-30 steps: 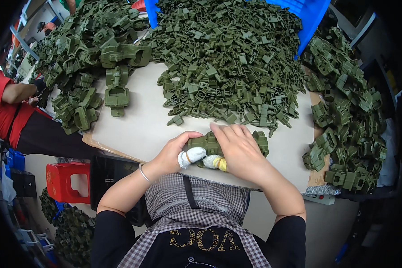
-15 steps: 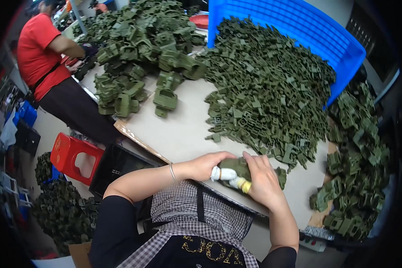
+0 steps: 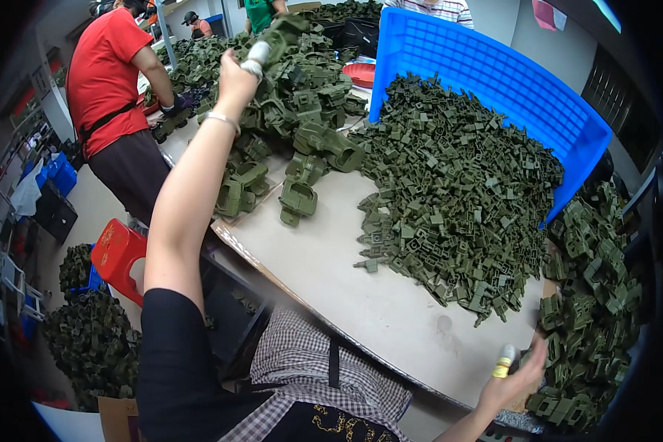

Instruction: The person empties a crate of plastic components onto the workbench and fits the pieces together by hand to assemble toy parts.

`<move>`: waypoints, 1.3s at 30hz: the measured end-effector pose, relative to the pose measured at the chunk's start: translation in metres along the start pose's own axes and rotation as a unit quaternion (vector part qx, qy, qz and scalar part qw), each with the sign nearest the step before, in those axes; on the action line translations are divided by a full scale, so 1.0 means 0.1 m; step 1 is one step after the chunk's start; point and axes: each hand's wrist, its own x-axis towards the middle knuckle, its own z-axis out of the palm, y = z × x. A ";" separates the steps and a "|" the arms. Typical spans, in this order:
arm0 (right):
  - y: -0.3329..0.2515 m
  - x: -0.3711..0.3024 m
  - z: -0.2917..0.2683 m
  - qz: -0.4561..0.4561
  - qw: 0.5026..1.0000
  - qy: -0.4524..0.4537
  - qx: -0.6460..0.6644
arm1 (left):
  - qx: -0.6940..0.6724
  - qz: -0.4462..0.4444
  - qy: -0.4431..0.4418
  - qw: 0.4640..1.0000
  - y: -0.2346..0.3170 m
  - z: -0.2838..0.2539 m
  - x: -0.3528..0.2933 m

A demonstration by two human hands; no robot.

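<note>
My left hand (image 3: 239, 79), with white wrapping on a digit, is stretched out over the far-left heap of large olive-green plastic parts (image 3: 302, 96). It grips a green plastic part (image 3: 284, 37) above that heap. At the table's near right, my right hand (image 3: 519, 377) holds nothing, its fingers apart and slightly blurred. White and yellow wrapping covers its thumb. Beside its fingertips lies another heap of large green parts (image 3: 586, 295). Between my arms, a big pile of small green plastic pieces (image 3: 457, 191) spreads over the table (image 3: 331, 258).
A tipped blue plastic crate (image 3: 486, 59) stands behind the small pieces. A person in a red shirt (image 3: 107, 74) works at the far left. A red stool (image 3: 118, 258), a dark bin (image 3: 228, 309) and more green parts (image 3: 92, 339) are left of the table.
Both hands were together on a green part at the table's near edge. The left has swung far forward and left with a green part; the right has moved right, letting go.
</note>
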 end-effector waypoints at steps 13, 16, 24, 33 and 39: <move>1.31 -0.35 0.37 0.166 0.975 0.140 0.049 | -0.308 -0.051 -0.420 0.852 0.75 -0.04 -2.57; 1.04 -0.36 0.32 0.231 0.948 0.088 0.199 | -0.353 -0.084 -0.491 0.792 0.98 -0.39 -2.99; 0.02 -0.69 0.14 0.079 0.910 -0.023 0.406 | -0.500 -0.211 -0.642 0.541 1.69 -0.29 -4.10; -0.62 -0.45 0.06 0.216 0.735 -0.055 0.641 | -0.535 -0.339 -0.583 0.510 1.95 -0.38 -4.20; -0.67 -0.34 0.26 0.056 0.823 -0.175 0.537 | -0.509 -0.241 -0.591 0.578 2.08 -0.60 -4.18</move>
